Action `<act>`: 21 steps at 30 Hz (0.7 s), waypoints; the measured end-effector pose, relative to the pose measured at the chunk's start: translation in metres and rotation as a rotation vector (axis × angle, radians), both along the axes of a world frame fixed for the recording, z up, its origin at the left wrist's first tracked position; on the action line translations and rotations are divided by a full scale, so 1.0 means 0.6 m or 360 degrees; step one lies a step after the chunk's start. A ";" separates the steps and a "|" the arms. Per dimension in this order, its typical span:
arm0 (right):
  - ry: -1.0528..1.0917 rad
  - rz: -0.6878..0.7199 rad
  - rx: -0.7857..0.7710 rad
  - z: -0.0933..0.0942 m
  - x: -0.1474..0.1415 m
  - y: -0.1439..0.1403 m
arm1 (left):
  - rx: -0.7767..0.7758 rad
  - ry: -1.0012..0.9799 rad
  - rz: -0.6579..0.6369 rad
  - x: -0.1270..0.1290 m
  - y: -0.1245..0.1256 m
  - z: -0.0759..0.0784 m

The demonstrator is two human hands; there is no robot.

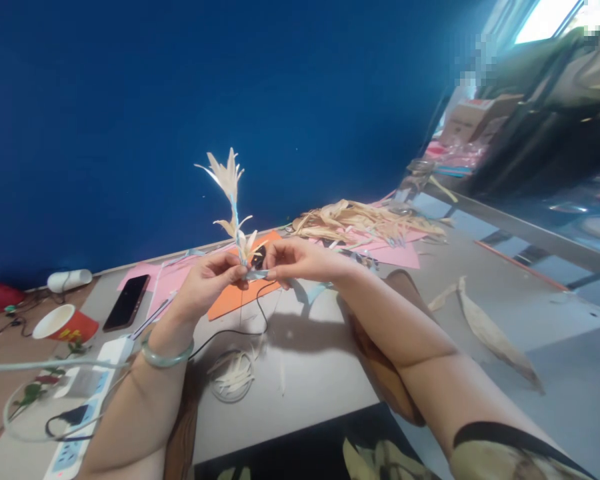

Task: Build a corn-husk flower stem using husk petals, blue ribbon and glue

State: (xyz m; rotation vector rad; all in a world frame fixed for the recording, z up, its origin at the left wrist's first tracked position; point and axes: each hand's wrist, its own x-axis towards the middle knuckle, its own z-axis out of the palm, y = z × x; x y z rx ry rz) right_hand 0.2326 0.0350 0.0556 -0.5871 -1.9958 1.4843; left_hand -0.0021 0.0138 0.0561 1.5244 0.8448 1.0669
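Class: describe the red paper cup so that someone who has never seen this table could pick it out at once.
Start at the grey table under the blue wall and go to its far left end. The red paper cup lies tipped there, beside the black phone. It alone is red outside, white inside.

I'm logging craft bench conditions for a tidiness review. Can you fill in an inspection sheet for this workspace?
Surface: grey table, partly covered by pink paper sheets and an orange sheet.
Job's things: a stem of pale dried-leaf strips held upright, light blue tape at its base.
Clutter: pile of dried husk strips, loose husk leaf, phone, red paper cup, ring of strips.
Grippers: left hand pinches the stem base; right hand holds the tape end with its fingers.
Cables: black cable across the table; white power strip at the left edge.
Surroundings: blue wall, window at the upper right.
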 end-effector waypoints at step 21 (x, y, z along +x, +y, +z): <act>0.0244 -0.0153 -0.0243 -0.019 -0.027 0.006 | -0.0032 0.0192 -0.0198 0.034 0.028 0.002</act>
